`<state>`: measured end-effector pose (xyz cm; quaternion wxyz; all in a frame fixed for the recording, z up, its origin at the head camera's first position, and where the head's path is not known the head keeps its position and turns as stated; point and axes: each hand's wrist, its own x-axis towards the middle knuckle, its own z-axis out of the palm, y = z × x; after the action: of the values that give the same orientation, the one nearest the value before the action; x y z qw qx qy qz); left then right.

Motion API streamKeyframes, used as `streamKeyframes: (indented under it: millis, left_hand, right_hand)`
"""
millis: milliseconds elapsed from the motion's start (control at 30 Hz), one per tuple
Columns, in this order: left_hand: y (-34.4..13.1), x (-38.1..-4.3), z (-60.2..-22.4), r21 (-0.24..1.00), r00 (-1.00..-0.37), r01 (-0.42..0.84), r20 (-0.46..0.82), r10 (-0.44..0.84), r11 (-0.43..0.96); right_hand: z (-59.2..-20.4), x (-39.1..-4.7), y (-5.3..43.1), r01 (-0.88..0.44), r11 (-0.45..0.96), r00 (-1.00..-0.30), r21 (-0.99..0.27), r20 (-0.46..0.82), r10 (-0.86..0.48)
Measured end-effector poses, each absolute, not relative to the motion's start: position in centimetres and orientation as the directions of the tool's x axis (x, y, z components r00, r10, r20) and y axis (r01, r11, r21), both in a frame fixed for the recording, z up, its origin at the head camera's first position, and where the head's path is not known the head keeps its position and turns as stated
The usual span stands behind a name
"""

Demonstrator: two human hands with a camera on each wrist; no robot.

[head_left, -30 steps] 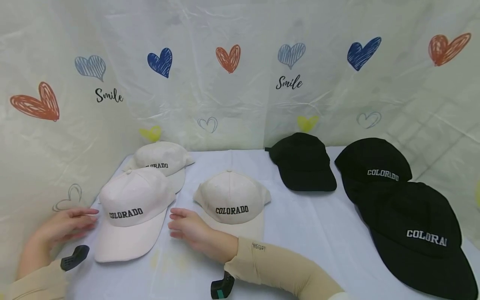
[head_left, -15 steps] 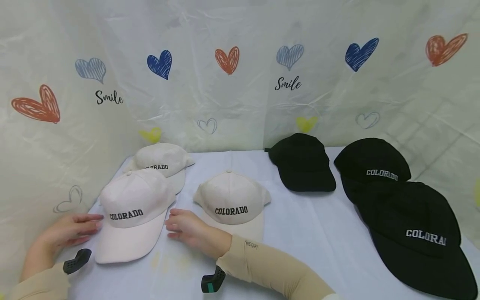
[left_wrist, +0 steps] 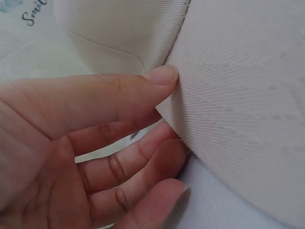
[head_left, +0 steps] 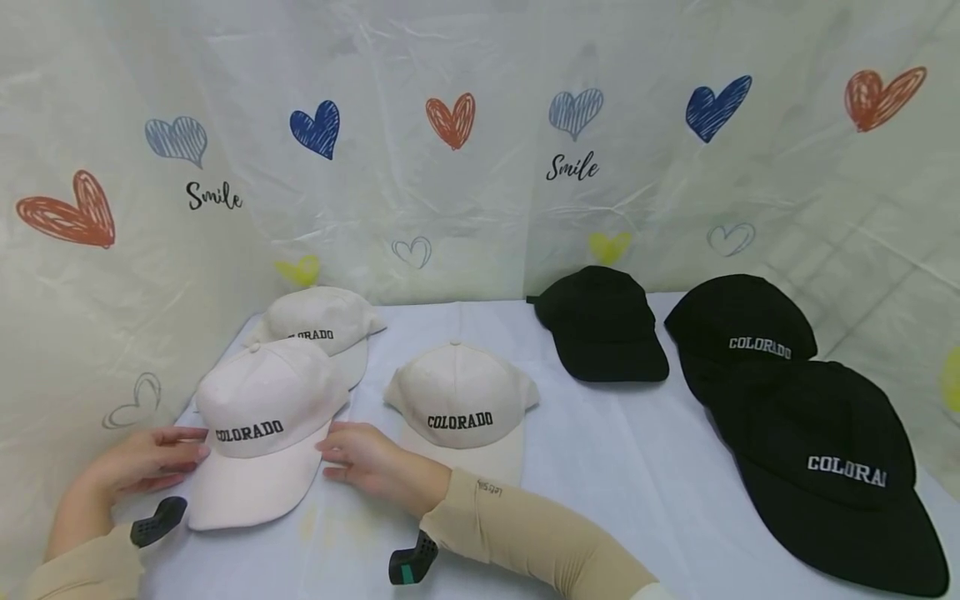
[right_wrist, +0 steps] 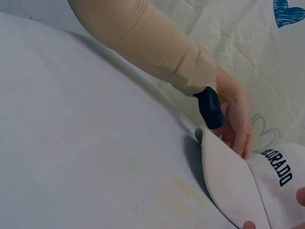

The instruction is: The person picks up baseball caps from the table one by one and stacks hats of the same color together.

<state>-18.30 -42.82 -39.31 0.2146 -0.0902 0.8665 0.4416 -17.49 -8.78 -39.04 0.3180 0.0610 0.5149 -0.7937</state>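
Note:
A white baseball cap (head_left: 251, 487) lettered COLORADO sits at the left of the table, brim toward me. At its left side my left hand (head_left: 146, 463) pinches the brim's corner; in the left wrist view the thumb (left_wrist: 159, 75) lies on top and the fingers (left_wrist: 159, 157) are underneath. My right hand (head_left: 382, 467) reaches across to the brim's right edge, fingers nearly straight, fingertips at the edge. Only two of its fingertips (right_wrist: 249, 224) show in the right wrist view, over the cap. A second white cap (head_left: 322, 317) is partly hidden behind the first.
A cream cap (head_left: 457, 392) sits mid-table, just beyond my right forearm. On the right are three black caps, one at the back (head_left: 603, 329) and two overlapping, the nearer one (head_left: 832, 492) large in view. A backdrop sheet (head_left: 465, 200) with printed hearts hangs behind the white-covered table (head_left: 600, 467).
My right hand has moved left to the white cap's brim. My left hand has shifted slightly right onto the brim's other side. The caps stay in place.

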Motion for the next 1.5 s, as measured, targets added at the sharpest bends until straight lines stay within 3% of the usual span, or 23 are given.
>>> streamKeyframes:
  millis: [300,1067,1500]
  left_hand:
    - [-42.7,-17.9,-39.3,0.759,-0.903,-0.332,-0.427,0.043,0.56]
    - [-43.2,-16.9,-38.9,0.833,-0.945,-0.232,-0.315,0.086,0.502]
    - [-42.4,-16.5,-36.5,0.868,-0.97,-0.158,-0.226,0.092,0.47]
  right_hand:
    - [-39.2,-17.1,-9.2,0.542,-0.259,-0.806,-0.799,-0.408,-0.428]
    - [-38.6,-17.1,-9.0,0.519,-0.397,-0.832,-0.757,-0.342,-0.436]
    - [-36.8,-17.5,-8.0,0.486,-0.412,-0.838,-0.771,-0.278,-0.469]
